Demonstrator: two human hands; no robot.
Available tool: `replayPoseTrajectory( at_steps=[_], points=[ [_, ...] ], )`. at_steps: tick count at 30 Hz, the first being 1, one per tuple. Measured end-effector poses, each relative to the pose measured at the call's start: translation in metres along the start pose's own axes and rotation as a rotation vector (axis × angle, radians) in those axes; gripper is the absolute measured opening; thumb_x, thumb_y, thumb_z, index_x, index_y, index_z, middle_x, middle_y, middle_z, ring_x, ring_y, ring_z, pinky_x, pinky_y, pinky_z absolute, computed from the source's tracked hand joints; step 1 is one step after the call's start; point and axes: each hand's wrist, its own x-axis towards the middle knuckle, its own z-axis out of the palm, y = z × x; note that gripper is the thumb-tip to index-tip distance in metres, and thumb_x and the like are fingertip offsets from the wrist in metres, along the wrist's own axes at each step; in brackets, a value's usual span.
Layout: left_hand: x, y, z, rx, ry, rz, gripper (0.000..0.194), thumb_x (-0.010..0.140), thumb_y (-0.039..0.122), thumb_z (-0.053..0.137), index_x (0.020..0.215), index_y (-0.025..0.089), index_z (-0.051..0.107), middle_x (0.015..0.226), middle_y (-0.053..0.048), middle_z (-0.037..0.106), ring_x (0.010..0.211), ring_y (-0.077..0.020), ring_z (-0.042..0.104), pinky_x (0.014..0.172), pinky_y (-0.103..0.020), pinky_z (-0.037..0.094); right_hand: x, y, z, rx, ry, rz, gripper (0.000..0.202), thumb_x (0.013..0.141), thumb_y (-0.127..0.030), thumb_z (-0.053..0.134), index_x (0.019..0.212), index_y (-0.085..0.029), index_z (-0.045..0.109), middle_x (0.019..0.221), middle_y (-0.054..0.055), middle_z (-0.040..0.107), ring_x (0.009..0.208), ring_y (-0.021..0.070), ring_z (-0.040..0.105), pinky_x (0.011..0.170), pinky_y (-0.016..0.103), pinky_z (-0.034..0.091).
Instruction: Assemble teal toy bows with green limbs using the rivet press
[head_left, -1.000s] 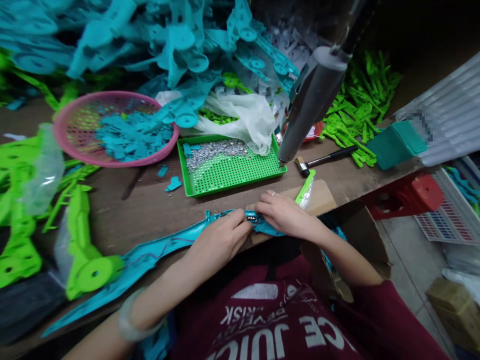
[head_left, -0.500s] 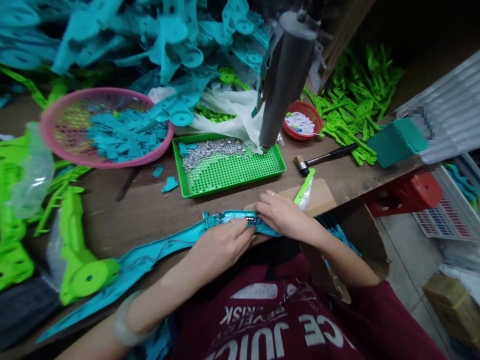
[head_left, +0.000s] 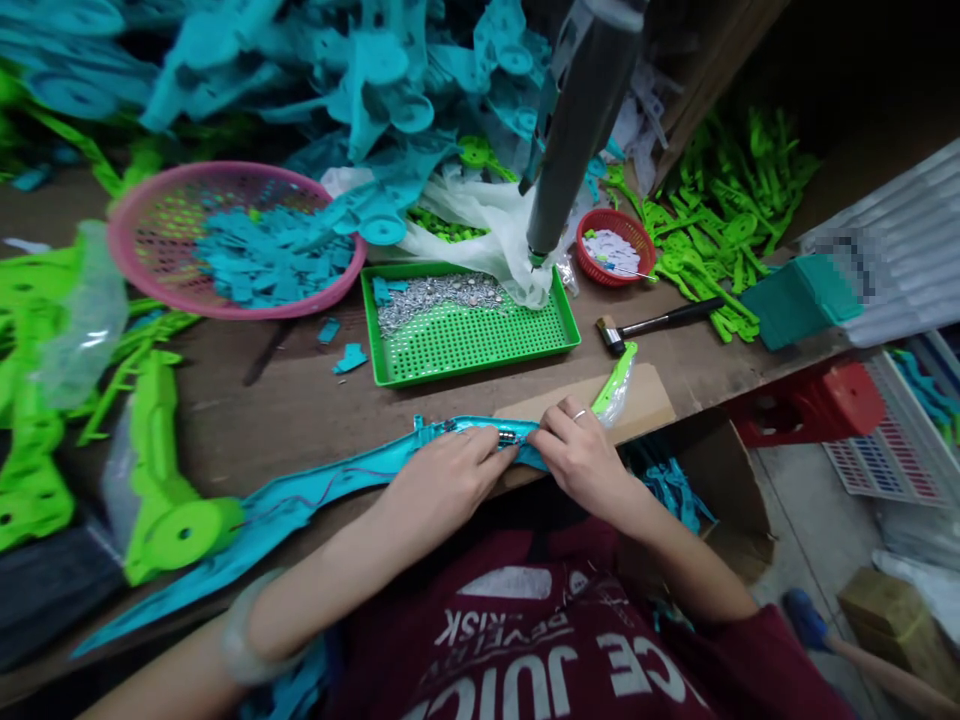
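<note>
A long blue plastic shell half (head_left: 330, 487) lies along the table's front edge, its hollow side up, with a thin dark wire running inside. Closed on its right part is my left hand (head_left: 454, 478), fingers curled over the near rim. My right hand (head_left: 581, 455), wearing a ring, pinches at the shell's right end; its fingertips hide whatever is between them. Between both hands a small shiny metallic part (head_left: 508, 437) shows inside the shell. A light green piece with a round disc (head_left: 182, 535) touches the shell's left part.
Behind stand a green perforated tray (head_left: 480, 367) of small metal parts, a pink basket (head_left: 142, 290) of blue pieces and a red basket (head_left: 651, 272). A hammer (head_left: 660, 318) lies right; an electric screwdriver (head_left: 574, 130) hangs above. Green and blue parts are piled around.
My right hand has shifted slightly right along the shell, away from my left hand, uncovering more of the metallic part. Another person's foot in a blue shoe has come into view at lower right.
</note>
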Motion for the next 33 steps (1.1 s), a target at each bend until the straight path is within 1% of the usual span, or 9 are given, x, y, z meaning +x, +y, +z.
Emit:
replayPoseTrajectory(
  at_steps=[4, 8, 12, 16, 19, 22, 26, 30, 33],
  points=[
    [0.001, 0.003, 0.001, 0.036, 0.009, -0.001, 0.034, 0.104, 0.016, 0.034, 0.095, 0.015, 0.067, 0.077, -0.005, 0.061, 0.068, -0.0178, 0.059, 0.062, -0.031, 0.046, -0.006, -0.004, 0.001, 0.029, 0.056, 0.029, 0.023, 0.101, -0.012, 0.048, 0.089, -0.017, 0.067, 0.089, 0.009, 0.060, 0.087, 0.0233, 0.043, 0.076, 0.036, 0.037],
    [0.004, 0.006, 0.001, 0.066, 0.028, -0.015, 0.036, 0.103, 0.014, 0.033, 0.087, 0.015, 0.065, 0.073, -0.003, 0.058, 0.066, -0.0189, 0.059, 0.060, -0.032, 0.045, -0.008, -0.015, -0.001, -0.003, 0.017, 0.120, 0.023, 0.101, -0.012, 0.047, 0.090, -0.018, 0.066, 0.089, 0.010, 0.059, 0.088, 0.0246, 0.042, 0.079, 0.037, 0.039],
    [0.003, 0.008, 0.002, 0.066, 0.018, -0.040, 0.036, 0.103, 0.013, 0.033, 0.088, 0.015, 0.066, 0.073, -0.003, 0.059, 0.066, -0.0194, 0.060, 0.061, -0.033, 0.046, -0.007, -0.021, -0.001, -0.035, -0.007, 0.139, 0.023, 0.100, -0.011, 0.047, 0.088, -0.017, 0.066, 0.089, 0.011, 0.057, 0.088, 0.0252, 0.041, 0.079, 0.039, 0.038],
    [0.001, 0.009, 0.006, 0.084, 0.032, -0.043, 0.032, 0.102, 0.011, 0.036, 0.091, 0.014, 0.067, 0.076, -0.004, 0.061, 0.071, -0.0205, 0.062, 0.065, -0.033, 0.047, -0.008, -0.018, 0.004, -0.078, 0.024, 0.107, 0.024, 0.101, -0.012, 0.046, 0.091, -0.017, 0.068, 0.088, 0.010, 0.057, 0.087, 0.0250, 0.040, 0.079, 0.039, 0.037],
    [0.001, 0.011, 0.008, 0.096, 0.032, -0.056, 0.028, 0.100, 0.010, 0.040, 0.093, 0.014, 0.067, 0.080, -0.005, 0.063, 0.075, -0.0223, 0.063, 0.066, -0.034, 0.047, -0.010, -0.014, 0.006, -0.027, 0.066, 0.076, 0.023, 0.101, -0.012, 0.047, 0.095, -0.016, 0.069, 0.088, 0.009, 0.058, 0.086, 0.0234, 0.040, 0.079, 0.037, 0.038],
    [0.001, 0.012, 0.009, 0.089, 0.029, -0.070, 0.026, 0.098, 0.009, 0.042, 0.092, 0.014, 0.067, 0.080, -0.006, 0.063, 0.075, -0.0230, 0.063, 0.065, -0.035, 0.045, -0.012, -0.015, 0.005, 0.020, 0.092, 0.083, 0.024, 0.100, -0.009, 0.046, 0.098, -0.014, 0.070, 0.090, 0.009, 0.058, 0.087, 0.0225, 0.041, 0.080, 0.035, 0.039],
    [0.001, 0.012, 0.009, 0.087, 0.021, -0.071, 0.030, 0.099, 0.008, 0.040, 0.092, 0.014, 0.068, 0.082, -0.006, 0.064, 0.075, -0.0227, 0.063, 0.066, -0.035, 0.045, -0.011, -0.014, 0.000, -0.006, 0.030, 0.066, 0.026, 0.100, -0.008, 0.045, 0.104, -0.013, 0.070, 0.091, 0.010, 0.059, 0.087, 0.0230, 0.040, 0.081, 0.037, 0.040],
    [0.000, 0.012, 0.010, 0.102, 0.032, -0.085, 0.033, 0.100, 0.010, 0.037, 0.096, 0.014, 0.069, 0.085, -0.006, 0.066, 0.078, -0.0225, 0.064, 0.069, -0.035, 0.045, -0.009, -0.004, -0.005, -0.017, -0.074, -0.022, 0.023, 0.100, -0.011, 0.047, 0.105, -0.014, 0.069, 0.093, 0.011, 0.059, 0.088, 0.0236, 0.040, 0.078, 0.037, 0.039],
    [-0.002, 0.012, 0.011, 0.088, 0.051, -0.080, 0.033, 0.102, 0.011, 0.036, 0.100, 0.014, 0.069, 0.085, -0.006, 0.067, 0.078, -0.0220, 0.064, 0.068, -0.035, 0.045, -0.009, 0.004, -0.005, 0.059, -0.061, -0.061, 0.025, 0.101, -0.011, 0.045, 0.108, -0.015, 0.069, 0.094, 0.010, 0.059, 0.088, 0.0222, 0.041, 0.077, 0.035, 0.040]
  ],
)
